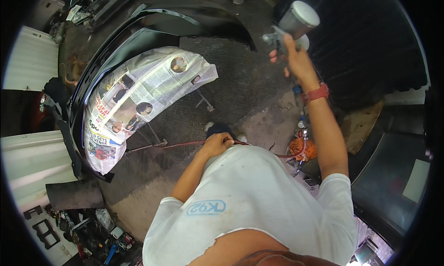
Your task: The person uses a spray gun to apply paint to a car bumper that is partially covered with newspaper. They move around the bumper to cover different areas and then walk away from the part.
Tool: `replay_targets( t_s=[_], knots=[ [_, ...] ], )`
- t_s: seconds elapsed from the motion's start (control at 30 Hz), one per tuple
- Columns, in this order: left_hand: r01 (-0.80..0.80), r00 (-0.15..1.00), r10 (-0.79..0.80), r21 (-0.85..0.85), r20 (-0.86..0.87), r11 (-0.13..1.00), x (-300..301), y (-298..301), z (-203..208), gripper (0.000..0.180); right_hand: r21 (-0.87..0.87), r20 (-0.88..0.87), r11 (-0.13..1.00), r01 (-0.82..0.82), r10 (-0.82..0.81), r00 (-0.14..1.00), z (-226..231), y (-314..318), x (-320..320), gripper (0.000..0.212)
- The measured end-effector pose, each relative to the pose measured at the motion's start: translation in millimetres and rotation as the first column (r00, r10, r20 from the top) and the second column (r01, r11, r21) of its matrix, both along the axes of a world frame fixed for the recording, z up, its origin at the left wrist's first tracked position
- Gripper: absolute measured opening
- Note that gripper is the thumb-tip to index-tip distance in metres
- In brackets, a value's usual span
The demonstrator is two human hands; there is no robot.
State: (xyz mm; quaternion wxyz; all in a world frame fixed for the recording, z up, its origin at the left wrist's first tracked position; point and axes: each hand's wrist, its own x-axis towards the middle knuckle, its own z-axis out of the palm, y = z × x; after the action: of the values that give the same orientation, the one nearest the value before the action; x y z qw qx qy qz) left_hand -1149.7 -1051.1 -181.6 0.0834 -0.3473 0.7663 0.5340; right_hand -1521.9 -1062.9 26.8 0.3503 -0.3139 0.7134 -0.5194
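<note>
1. White and paint-flecked, the person's T-shirt (249, 192) filled the lower middle of the view, closest to the camera, with both bare forearms reaching out from it.
2. Raised well above the floor at the upper right, the right hand (292, 57) had its grip clenched round the handle of a grey metal spray gun with a round silver cup on top (296, 23); a red band (317, 93) circled that wrist.
3. Low against the shirt front, the left hand (217, 143) had its grip closed on a thin red air hose (185, 145), which ran leftward across the floor.
4. A glossy black curved car body panel (152, 27) lay ahead and to the left, its long axis sweeping from upper middle down to the left edge, with sheets of printed newspaper masking (138, 97) spread over its inner side.
5. From the spray gun the panel lay to the left and lower, well apart; the left hand was the nearer one to the newspaper.
6. Dark metal mesh flooring (236, 85) sat between panel and person, and an orange rag (303, 149) lay near the right elbow.
</note>
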Motion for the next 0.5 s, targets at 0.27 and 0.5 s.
replay_targets(
  t_s=[0.27,0.5],
  knots=[
    [-0.453,0.858,0.502,-0.301,0.109,0.839,-1.6,-32.1,-62.5,0.026,-0.180,0.137,0.932,-0.314,0.339,0.931,-43.7,-48.4,52.3,0.064],
    [-0.650,0.710,0.678,-0.194,0.189,0.734,14.0,-23.6,-120.1,0.029,-0.271,0.198,0.820,-0.505,0.561,0.804,-42.3,-108.1,54.1,0.056]
  ],
)
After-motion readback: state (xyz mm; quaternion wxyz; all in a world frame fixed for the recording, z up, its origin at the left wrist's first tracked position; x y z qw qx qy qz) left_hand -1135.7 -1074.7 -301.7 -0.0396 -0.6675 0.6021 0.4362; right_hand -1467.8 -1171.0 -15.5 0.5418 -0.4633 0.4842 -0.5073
